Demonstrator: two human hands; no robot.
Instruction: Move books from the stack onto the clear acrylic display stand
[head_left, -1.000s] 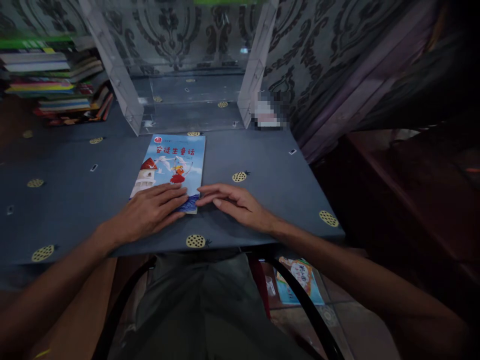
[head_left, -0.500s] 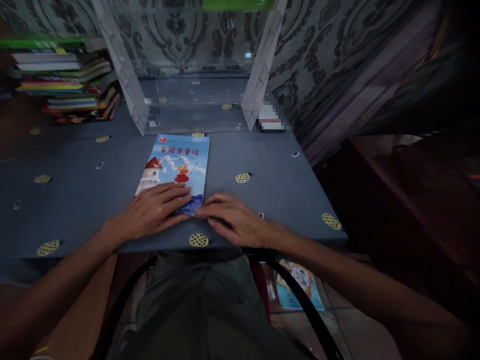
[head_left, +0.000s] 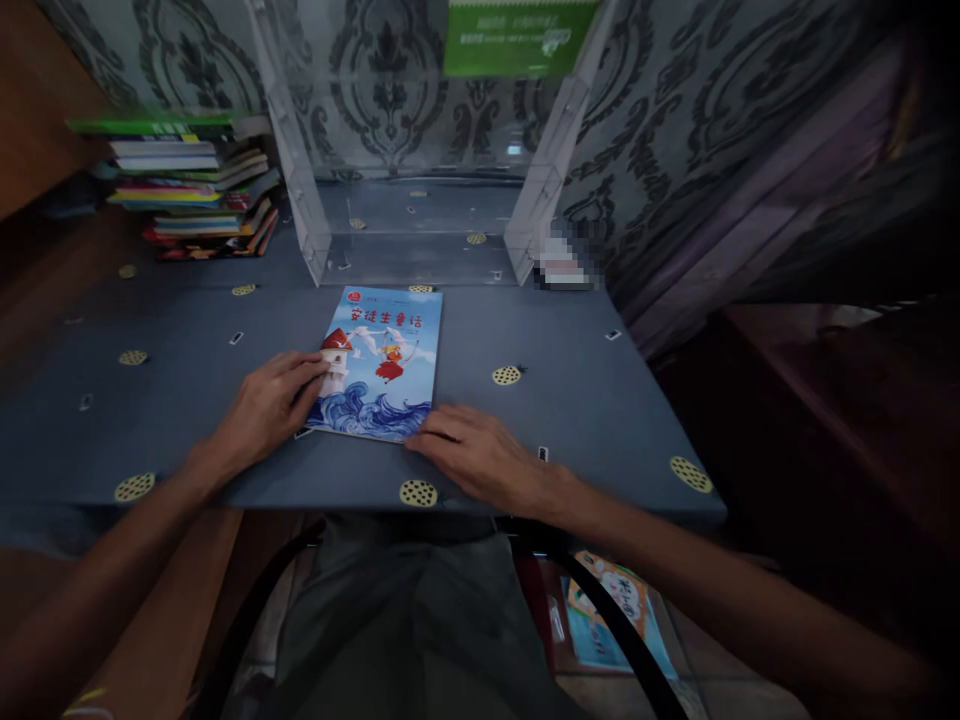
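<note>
Floor [head_left: 615, 692]: tiled, visible to me at the bottom edge; a colourful packet [head_left: 589, 640] lies low down, partly behind the armrest [head_left: 626, 622].
Lap: dark trousers [head_left: 405, 610] between two curved black armrests, close against the table.
Tablecloth [head_left: 577, 400]: blue-grey, printed with yellow pineapples.
Right hand [head_left: 480, 455]: fingers bent at the lower right corner of the book [head_left: 382, 365]; I cannot tell whether they pinch it.
Left hand [head_left: 266, 405]: fingertips on the left side of the cover, beside the printed tower; I cannot tell whether the thumb grips the edge.
Spacing of hands: well apart, one on either side of the book.
Book: shut, flat on the tablecloth, cover up; red title, red-roofed tower, white birds, red-clad figure, blue waves.
Stand [head_left: 553, 165]: clear plastic, upright just beyond the book; I see a green card [head_left: 521, 40] at its upper right.
Stand's left: stacked books [head_left: 199, 195], edges uneven.
Stand's right: small object [head_left: 566, 265], pixelated, unreadable to me.
Backdrop [head_left: 187, 60]: grey with dark scrolls.
</note>
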